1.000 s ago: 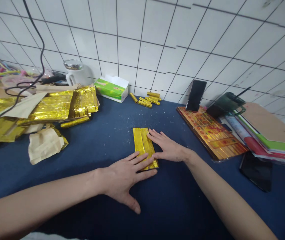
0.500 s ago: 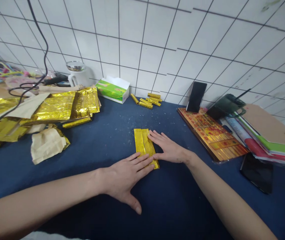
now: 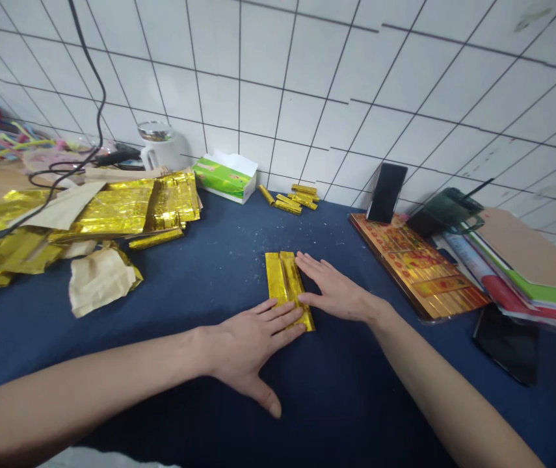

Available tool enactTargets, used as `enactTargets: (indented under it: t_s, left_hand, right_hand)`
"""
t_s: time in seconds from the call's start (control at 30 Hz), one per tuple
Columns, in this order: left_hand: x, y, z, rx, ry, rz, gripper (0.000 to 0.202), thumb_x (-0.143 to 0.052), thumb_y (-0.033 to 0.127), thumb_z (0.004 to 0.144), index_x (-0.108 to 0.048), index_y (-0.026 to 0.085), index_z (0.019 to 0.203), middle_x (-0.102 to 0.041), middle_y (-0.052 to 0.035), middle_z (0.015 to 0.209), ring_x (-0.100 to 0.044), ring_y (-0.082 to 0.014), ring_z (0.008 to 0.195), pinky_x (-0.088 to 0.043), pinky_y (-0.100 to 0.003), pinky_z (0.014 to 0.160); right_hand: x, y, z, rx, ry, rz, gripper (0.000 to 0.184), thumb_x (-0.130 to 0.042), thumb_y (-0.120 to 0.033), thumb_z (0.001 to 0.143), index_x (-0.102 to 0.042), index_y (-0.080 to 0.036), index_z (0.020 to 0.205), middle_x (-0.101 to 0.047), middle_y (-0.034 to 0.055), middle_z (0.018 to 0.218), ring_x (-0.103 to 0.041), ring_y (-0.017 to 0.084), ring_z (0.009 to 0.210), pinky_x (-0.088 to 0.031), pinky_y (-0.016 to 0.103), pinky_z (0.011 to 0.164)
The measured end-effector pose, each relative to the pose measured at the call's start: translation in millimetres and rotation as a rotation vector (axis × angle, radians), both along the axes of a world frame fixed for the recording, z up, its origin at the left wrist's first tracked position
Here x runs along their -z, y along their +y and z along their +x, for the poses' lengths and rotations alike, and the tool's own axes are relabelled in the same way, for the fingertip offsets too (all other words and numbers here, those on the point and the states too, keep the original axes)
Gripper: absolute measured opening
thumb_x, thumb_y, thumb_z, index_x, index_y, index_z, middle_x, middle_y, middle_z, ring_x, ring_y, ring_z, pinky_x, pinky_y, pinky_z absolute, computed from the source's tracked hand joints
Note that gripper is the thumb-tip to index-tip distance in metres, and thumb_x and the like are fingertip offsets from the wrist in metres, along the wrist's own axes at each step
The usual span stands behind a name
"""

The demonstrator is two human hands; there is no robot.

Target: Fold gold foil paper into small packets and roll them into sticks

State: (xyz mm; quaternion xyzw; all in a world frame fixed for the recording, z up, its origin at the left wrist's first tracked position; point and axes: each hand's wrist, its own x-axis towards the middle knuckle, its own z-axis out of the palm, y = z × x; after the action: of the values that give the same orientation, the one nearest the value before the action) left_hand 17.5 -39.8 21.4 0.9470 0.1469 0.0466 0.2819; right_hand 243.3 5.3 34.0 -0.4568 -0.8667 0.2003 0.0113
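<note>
Foil (image 3: 282, 279) edge meets right hand (image 3: 337, 292), rolls (image 3: 303, 199) well apart

We're getting bright, shiny gold off the foil strip (image 3: 276, 276), and we see that same gold glinting on the small rolls (image 3: 288, 205) and the foil heap (image 3: 124, 208); deep blue for the table (image 3: 356, 390), flecked with white; a white wall (image 3: 268, 58) ruled in dark grid lines; now we spot lime green and white on the tissue pack (image 3: 224, 178), cream on the crumpled paper (image 3: 99, 279), red patterning across the orange-gold packet (image 3: 424, 273), and plain black on the phone (image 3: 387, 193)!
</note>
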Motion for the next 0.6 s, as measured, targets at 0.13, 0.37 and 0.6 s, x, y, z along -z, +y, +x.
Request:
enactTargets:
  t_s: [0.13, 0.37, 0.6]
  left_hand:
    - [-2.2, 1.2, 1.5, -0.01, -0.043, 0.006, 0.1, -0.056, 0.066, 0.064, -0.021, 0.012, 0.139, -0.02, -0.0139, 0.145, -0.014, -0.032, 0.133, -0.006, -0.045, 0.109]
    - [-2.6, 1.4, 2.4, -0.02, -0.021, 0.031, 0.102, -0.061, 0.065, 0.059, -0.024, 0.013, 0.139, -0.025, -0.0144, 0.143, -0.016, -0.0339, 0.132, -0.011, -0.046, 0.107]
    - [-0.6, 0.5, 0.8, 0.003, 0.021, 0.002, 0.1, -0.053, 0.067, 0.065, -0.019, 0.009, 0.14, -0.012, -0.0152, 0.146, -0.008, -0.0297, 0.134, -0.003, -0.044, 0.109]
  right_hand:
    - [-10.0, -15.7, -31.0, -0.218, 0.136, -0.019, 0.063, -0.034, -0.048, 0.088, -0.02, -0.014, 0.14, -0.02, 0.0108, 0.146, -0.012, 0.019, 0.134, -0.012, 0.041, 0.109]
    - [5.3, -11.6, -55.2, -0.38, 0.097, -0.088, 0.077, -0.025, -0.062, 0.085, -0.02, -0.006, 0.139, -0.012, 0.0133, 0.147, -0.004, 0.021, 0.135, 0.0, 0.039, 0.109]
    - [19.6, 34.6, -57.8, -0.29, 0.004, 0.064, 0.077, -0.017, -0.063, 0.085, -0.017, -0.009, 0.14, -0.008, 0.0126, 0.148, -0.004, 0.024, 0.135, -0.004, 0.045, 0.108]
